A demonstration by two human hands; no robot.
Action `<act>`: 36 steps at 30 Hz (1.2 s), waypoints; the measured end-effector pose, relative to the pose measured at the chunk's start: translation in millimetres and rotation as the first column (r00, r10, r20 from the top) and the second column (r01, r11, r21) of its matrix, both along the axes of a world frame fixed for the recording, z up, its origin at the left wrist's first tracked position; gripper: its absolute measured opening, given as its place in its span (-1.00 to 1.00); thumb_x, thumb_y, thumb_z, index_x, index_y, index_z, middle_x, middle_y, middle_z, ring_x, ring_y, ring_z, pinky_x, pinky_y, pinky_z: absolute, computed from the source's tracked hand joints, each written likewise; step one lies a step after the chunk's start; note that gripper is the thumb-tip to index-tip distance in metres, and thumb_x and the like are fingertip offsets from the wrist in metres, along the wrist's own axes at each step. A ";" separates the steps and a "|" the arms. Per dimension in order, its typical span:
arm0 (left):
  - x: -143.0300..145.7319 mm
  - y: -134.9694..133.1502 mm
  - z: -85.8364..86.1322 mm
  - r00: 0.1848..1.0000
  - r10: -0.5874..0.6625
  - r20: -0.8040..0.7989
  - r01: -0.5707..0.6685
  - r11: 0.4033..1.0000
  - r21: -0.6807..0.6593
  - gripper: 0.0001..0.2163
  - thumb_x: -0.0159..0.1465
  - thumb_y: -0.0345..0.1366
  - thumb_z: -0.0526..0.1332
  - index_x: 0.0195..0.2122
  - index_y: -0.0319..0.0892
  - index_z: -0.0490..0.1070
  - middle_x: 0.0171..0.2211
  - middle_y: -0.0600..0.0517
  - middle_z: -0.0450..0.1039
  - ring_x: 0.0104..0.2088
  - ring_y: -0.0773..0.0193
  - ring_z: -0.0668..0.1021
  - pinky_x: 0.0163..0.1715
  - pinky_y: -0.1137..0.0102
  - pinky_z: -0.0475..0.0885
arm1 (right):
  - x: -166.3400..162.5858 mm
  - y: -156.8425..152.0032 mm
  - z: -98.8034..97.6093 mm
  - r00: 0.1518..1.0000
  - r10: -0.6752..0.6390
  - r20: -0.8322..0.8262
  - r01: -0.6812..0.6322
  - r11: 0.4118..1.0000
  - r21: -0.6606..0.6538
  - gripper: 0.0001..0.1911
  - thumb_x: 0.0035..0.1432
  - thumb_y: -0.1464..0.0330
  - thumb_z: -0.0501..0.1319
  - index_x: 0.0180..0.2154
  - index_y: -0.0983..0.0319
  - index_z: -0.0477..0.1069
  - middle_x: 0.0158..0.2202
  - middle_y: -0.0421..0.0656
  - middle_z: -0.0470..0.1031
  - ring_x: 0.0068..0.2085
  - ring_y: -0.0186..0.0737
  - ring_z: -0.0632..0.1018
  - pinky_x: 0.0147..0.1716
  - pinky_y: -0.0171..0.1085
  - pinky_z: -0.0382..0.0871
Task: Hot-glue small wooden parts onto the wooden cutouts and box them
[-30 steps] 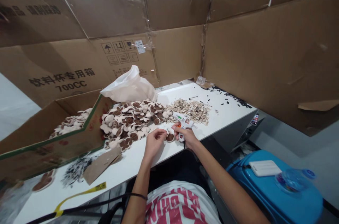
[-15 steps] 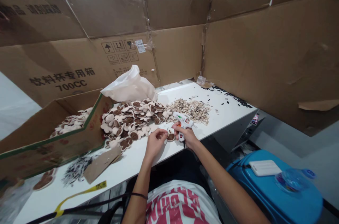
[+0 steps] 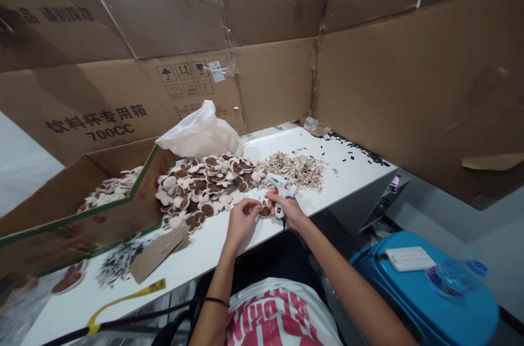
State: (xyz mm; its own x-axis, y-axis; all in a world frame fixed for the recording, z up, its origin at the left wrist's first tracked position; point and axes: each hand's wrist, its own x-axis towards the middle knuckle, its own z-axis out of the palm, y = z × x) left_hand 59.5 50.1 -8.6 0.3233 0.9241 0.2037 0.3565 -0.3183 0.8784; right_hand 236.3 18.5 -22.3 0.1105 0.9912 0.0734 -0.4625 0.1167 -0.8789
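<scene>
My right hand (image 3: 289, 208) grips a white hot-glue gun (image 3: 280, 186) at the front edge of the white table (image 3: 352, 171). My left hand (image 3: 241, 218) pinches a small brown and cream felt piece (image 3: 265, 210) right beside the gun hand. Just behind the hands lies a heap of the same brown and cream pieces (image 3: 204, 188). A pile of thin pale strips (image 3: 297, 167) sits to the right of that heap, behind the glue gun.
An open cardboard box (image 3: 82, 215) with more pieces stands at the left. A white plastic bag (image 3: 200, 133) lies behind the heap. Cardboard walls (image 3: 409, 78) surround the table. A cardboard scrap (image 3: 158, 253), black bits, and a blue case (image 3: 426, 291) lie nearby.
The left hand has shifted slightly right with the felt piece, closer to the glue gun hand. The rest has stayed put.
</scene>
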 end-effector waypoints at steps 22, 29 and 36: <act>6.1 -23.4 7.9 0.951 0.049 -0.305 0.091 0.899 0.429 -0.86 0.39 -0.16 0.26 -0.15 -0.06 0.56 -0.17 -0.03 0.54 -0.16 0.12 0.58 -0.09 0.27 0.44 | -0.7 2.1 2.4 0.994 -0.087 -0.063 0.085 0.996 -0.040 -0.62 0.02 0.07 0.48 -0.33 0.22 0.53 -0.57 -0.23 0.51 -0.64 -0.32 0.44 -0.62 -0.35 0.32; 6.4 -25.3 6.9 0.929 0.036 -0.368 0.148 0.875 0.460 -0.84 0.39 -0.16 0.28 -0.08 -0.06 0.54 -0.13 -0.06 0.50 -0.08 0.09 0.57 -0.06 0.28 0.46 | -0.7 4.5 -0.8 0.989 -0.106 -0.101 0.101 0.993 -0.059 -0.60 -0.02 0.07 0.50 -0.31 0.23 0.54 -0.56 -0.24 0.51 -0.63 -0.31 0.44 -0.64 -0.33 0.34; 6.6 -25.4 4.9 0.909 0.043 -0.415 0.164 0.878 0.450 -0.84 0.41 -0.17 0.27 -0.05 -0.04 0.54 -0.14 -0.06 0.53 -0.09 0.08 0.56 -0.08 0.26 0.45 | -0.4 3.8 0.6 0.989 -0.101 -0.105 0.094 0.994 -0.062 -0.62 -0.01 0.09 0.50 -0.32 0.23 0.55 -0.56 -0.24 0.51 -0.64 -0.32 0.43 -0.64 -0.34 0.31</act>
